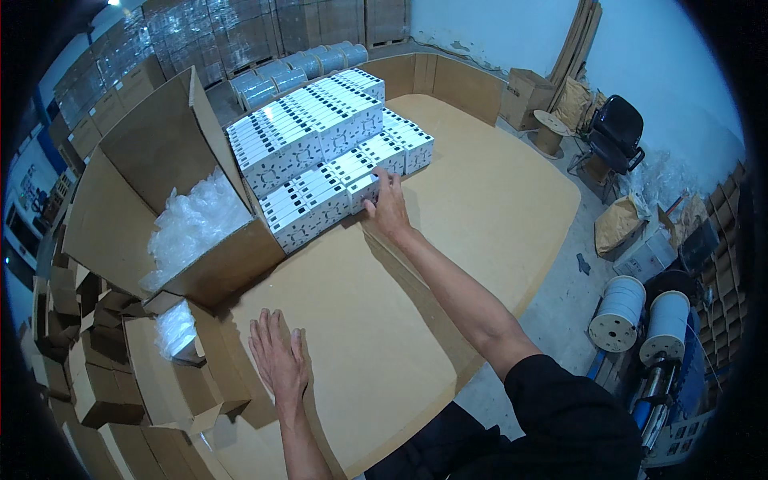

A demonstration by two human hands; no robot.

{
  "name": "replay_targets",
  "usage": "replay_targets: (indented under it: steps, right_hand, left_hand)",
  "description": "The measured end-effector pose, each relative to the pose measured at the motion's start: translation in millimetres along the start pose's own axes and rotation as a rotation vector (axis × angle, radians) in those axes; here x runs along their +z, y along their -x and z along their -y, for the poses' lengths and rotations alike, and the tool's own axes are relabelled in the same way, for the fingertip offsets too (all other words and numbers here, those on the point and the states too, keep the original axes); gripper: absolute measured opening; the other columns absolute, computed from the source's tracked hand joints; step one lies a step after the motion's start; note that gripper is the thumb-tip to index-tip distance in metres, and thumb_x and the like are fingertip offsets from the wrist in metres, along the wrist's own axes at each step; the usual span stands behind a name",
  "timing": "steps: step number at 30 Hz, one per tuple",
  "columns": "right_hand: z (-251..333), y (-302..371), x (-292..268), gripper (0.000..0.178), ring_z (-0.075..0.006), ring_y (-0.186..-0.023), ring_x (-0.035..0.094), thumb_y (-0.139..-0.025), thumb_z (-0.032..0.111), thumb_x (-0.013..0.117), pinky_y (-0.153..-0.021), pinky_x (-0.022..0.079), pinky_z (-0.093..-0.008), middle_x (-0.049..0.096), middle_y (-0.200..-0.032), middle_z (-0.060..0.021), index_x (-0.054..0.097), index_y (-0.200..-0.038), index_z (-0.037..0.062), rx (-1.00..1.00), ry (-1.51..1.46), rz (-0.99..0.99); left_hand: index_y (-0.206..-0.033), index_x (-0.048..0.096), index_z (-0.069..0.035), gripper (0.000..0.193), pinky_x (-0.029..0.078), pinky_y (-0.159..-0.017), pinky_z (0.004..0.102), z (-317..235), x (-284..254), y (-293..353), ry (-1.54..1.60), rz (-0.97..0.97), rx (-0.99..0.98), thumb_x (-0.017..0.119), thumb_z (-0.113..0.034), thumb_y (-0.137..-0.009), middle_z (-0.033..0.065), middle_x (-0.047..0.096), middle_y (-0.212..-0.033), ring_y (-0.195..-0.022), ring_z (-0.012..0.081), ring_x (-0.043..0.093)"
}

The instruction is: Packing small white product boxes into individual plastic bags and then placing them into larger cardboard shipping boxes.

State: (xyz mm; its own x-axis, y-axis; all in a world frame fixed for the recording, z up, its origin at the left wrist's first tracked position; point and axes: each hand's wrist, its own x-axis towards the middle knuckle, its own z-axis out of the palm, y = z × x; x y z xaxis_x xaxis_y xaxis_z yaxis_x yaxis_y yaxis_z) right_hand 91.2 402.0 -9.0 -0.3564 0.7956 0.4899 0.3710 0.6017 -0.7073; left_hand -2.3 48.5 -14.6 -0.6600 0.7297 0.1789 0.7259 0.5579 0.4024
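Observation:
Stacked white printed boxes (300,144) stand in rows on the tan cardboard-covered table (448,208), higher at the back and lower in front. My right hand (390,206) reaches to the front of the lower rows. Its fingers and thumb close around the corner of a white box (362,190) there; the hand hides part of that box. My left hand (278,356) is over the near left part of the table, fingers stretched out, with nothing in it. Beside it lies an opened cardboard carton (180,376) with a clear plastic-wrapped item (178,330) inside.
Left of the stack, a large open carton (224,268) holds crumpled clear plastic (196,228). More open cartons (100,376) crowd the left side. Wrapped rolls (296,72) lie behind the table. On the right floor stand a black chair (618,128) and cable spools (618,312).

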Motion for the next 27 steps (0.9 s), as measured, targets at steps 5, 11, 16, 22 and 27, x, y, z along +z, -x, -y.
replay_targets:
  steps: [5, 11, 16, 22, 27]
  right_hand:
    - [-5.1, 5.1, -17.3, 0.056, -0.0422, -0.113, 0.057, -0.077, -0.005, 0.075, -0.095, 0.050, -0.0500, 0.052, -0.120, -0.0193, 0.047, -0.124, 0.0073, -0.072, 0.081, 0.017]
    - [4.6, 34.5, -50.2, 0.033, -0.0339, -0.094, 0.066, -0.080, -0.011, 0.067, -0.077, 0.057, -0.0391, 0.060, -0.107, -0.0148, 0.063, -0.110, 0.0034, -0.245, 0.031, 0.005]
    - [65.0, 84.2, -64.5, 0.034, -0.0325, -0.091, 0.067, -0.081, -0.007, 0.071, -0.074, 0.058, -0.0386, 0.061, -0.107, -0.0143, 0.063, -0.112, 0.0036, -0.173, -0.060, 0.141]
    - [141.8, 135.7, -38.9, 0.032, -0.0328, -0.090, 0.068, -0.079, -0.005, 0.074, -0.074, 0.057, -0.0390, 0.062, -0.102, -0.0145, 0.065, -0.109, 0.0027, -0.230, -0.234, 0.322]
    - [163.3, 161.8, -4.1, 0.032, -0.0317, -0.098, 0.067, -0.078, -0.004, 0.073, -0.077, 0.057, -0.0371, 0.060, -0.117, -0.0171, 0.065, -0.109, 0.0017, -0.324, -0.355, 0.370]
  left_hand:
    - [-0.149, 0.045, -0.009, 0.052, 0.017, -0.124, 0.0510, 2.5, 1.5, 3.5, -0.009, -0.019, 0.008, 0.056, -0.030, -0.102, 0.0130, 0.036, -0.160, -0.151, 0.0370, 0.025]
    - [-0.147, 0.047, -0.008, 0.051, 0.019, -0.123, 0.0512, 3.6, 3.7, 5.1, 0.009, -0.059, 0.027, 0.058, -0.030, -0.102, 0.0145, 0.039, -0.158, -0.150, 0.0372, 0.027]
    - [-0.142, 0.052, -0.008, 0.046, 0.034, -0.115, 0.0504, 12.8, 4.5, -1.8, 0.079, -0.202, 0.142, 0.059, -0.029, -0.102, 0.0185, 0.057, -0.136, -0.134, 0.0354, 0.048]
    - [-0.134, 0.055, -0.009, 0.034, 0.054, -0.065, 0.0304, 2.3, -17.8, -9.5, 1.072, 0.139, -0.274, 0.051, -0.031, -0.108, 0.0077, 0.067, -0.088, -0.074, 0.0150, 0.066]
    - [-0.134, 0.048, -0.012, 0.033, 0.052, -0.058, 0.0271, 25.1, -6.7, -9.4, 1.341, 0.058, -0.352, 0.050, -0.032, -0.109, 0.0079, 0.067, -0.096, -0.076, 0.0117, 0.066]
